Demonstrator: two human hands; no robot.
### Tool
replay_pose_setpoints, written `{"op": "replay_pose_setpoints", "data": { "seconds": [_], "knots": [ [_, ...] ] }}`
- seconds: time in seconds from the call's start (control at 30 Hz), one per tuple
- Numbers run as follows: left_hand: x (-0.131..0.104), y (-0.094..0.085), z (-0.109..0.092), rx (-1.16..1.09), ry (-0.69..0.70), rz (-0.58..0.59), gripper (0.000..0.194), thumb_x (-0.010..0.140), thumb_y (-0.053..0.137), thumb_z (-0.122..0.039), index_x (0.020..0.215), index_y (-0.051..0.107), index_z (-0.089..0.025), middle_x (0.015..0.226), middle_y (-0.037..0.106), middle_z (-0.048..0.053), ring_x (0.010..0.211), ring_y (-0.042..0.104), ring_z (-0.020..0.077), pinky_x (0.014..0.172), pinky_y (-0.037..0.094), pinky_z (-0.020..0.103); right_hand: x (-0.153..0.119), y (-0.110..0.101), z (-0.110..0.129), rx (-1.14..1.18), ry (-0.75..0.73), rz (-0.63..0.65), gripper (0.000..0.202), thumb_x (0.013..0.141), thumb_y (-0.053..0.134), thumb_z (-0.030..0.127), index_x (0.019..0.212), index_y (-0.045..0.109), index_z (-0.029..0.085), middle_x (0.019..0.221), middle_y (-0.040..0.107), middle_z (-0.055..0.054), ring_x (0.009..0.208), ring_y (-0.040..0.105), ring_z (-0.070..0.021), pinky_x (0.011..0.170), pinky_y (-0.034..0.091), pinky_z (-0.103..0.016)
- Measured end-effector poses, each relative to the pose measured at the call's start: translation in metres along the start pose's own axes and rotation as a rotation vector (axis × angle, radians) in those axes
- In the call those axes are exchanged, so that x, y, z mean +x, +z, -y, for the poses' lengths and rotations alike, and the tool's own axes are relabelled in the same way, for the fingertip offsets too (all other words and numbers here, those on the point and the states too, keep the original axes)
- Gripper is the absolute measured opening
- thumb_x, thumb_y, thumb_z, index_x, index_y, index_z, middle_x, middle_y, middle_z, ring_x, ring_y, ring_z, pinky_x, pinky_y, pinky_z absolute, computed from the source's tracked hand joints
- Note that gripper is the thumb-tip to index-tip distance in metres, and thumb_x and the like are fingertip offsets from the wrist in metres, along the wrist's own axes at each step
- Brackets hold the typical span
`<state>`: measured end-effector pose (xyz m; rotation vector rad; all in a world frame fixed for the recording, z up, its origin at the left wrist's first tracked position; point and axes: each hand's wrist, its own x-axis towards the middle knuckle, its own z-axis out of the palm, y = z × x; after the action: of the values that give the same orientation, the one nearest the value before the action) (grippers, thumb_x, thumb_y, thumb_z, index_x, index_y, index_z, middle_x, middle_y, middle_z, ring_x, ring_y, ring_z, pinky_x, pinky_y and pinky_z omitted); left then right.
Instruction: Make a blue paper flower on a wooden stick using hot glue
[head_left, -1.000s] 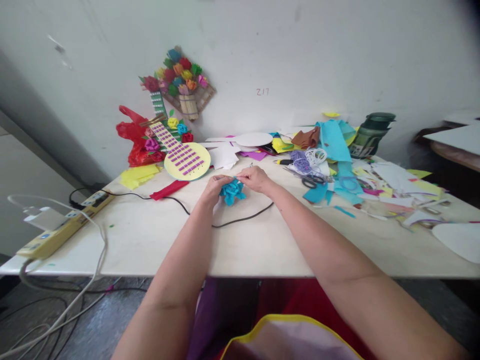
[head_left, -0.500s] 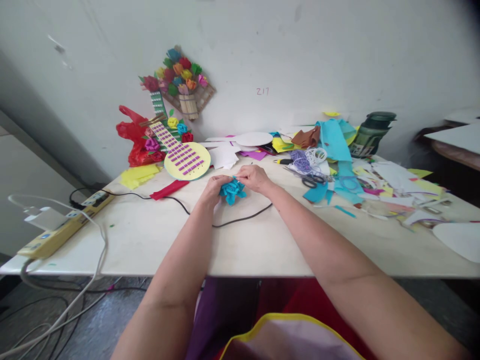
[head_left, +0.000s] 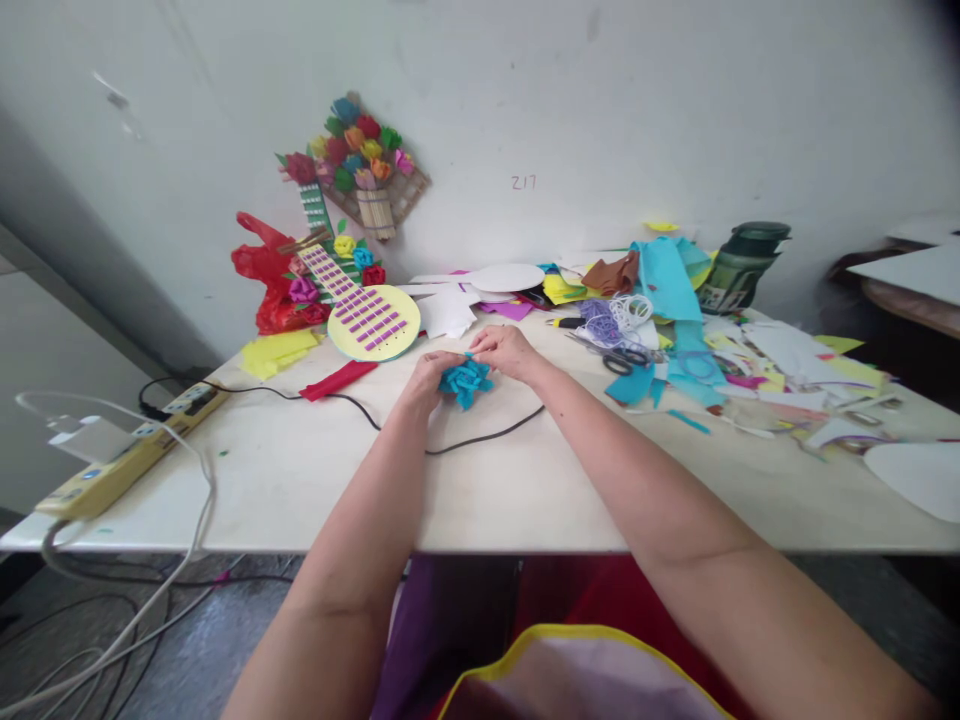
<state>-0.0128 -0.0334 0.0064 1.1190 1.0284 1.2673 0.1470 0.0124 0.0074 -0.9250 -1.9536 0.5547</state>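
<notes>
Between my hands, above the white table [head_left: 517, 500], is a blue paper flower [head_left: 465, 381] with ruffled petals facing me. My left hand [head_left: 429, 374] is closed on its left side. At the flower's top edge, the fingers of my right hand [head_left: 504, 350] pinch its blue paper end. Fingertips of both hands nearly meet there, and part of the flower's back is hidden. Beyond my left hand lies a round yellow card piece [head_left: 367, 345] with a long neck and rows of purple strips. A rolled red paper strip [head_left: 339, 380] rests left of my left hand.
A black cord [head_left: 487, 438] crosses the table to a power strip [head_left: 135, 450] at left. Scissors [head_left: 626, 360], tangled yarn [head_left: 615, 320], paper scraps [head_left: 772, 370] and a green bottle [head_left: 746, 268] are on the right. Paper flowers [head_left: 360, 150] and a red plastic bag [head_left: 262, 265] stand by the wall.
The fingers of my right hand have shifted slightly at the flower's top edge, and the flower has turned a little. My left hand stays on it.
</notes>
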Motion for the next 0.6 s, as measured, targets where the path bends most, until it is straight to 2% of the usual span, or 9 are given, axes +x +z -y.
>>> {"op": "replay_pose_setpoints", "data": {
  "seconds": [0.2, 0.37, 0.6],
  "knots": [
    [0.0018, -0.0022, 0.0008, 0.009, 0.036, 0.026, 0.018, 0.054, 0.073, -0.026, 0.059, 0.067, -0.01, 0.058, 0.067, 0.01, 0.047, 0.056, 0.0154, 0.048, 0.039, 0.027, -0.0005, -0.0008, 0.0063, 0.121, 0.022, -0.024, 0.008, 0.061, 0.067, 0.012, 0.062, 0.074, 0.016, 0.079, 0.069, -0.004, 0.07, 0.062, -0.014, 0.065, 0.052, -0.026],
    [0.0014, -0.0037, 0.0012, 0.015, 0.061, 0.065, 0.019, 0.055, 0.074, -0.029, 0.06, 0.068, -0.011, 0.058, 0.067, 0.008, 0.048, 0.057, 0.0148, 0.047, 0.04, 0.026, -0.0003, -0.0015, 0.006, 0.143, 0.029, -0.028, 0.008, 0.06, 0.066, 0.012, 0.061, 0.073, 0.015, 0.077, 0.069, -0.004, 0.07, 0.063, -0.0142, 0.066, 0.054, -0.027],
    [0.0018, -0.0011, 0.0002, 0.033, 0.035, 0.033, 0.038, 0.058, 0.078, -0.047, 0.059, 0.064, -0.012, 0.054, 0.065, 0.008, 0.044, 0.055, 0.0135, 0.044, 0.038, 0.025, -0.0006, -0.0003, 0.0079, 0.098, 0.052, -0.017, 0.006, 0.061, 0.068, 0.013, 0.061, 0.073, 0.015, 0.079, 0.069, -0.004, 0.071, 0.064, -0.0155, 0.067, 0.055, -0.028]
  ]
}}
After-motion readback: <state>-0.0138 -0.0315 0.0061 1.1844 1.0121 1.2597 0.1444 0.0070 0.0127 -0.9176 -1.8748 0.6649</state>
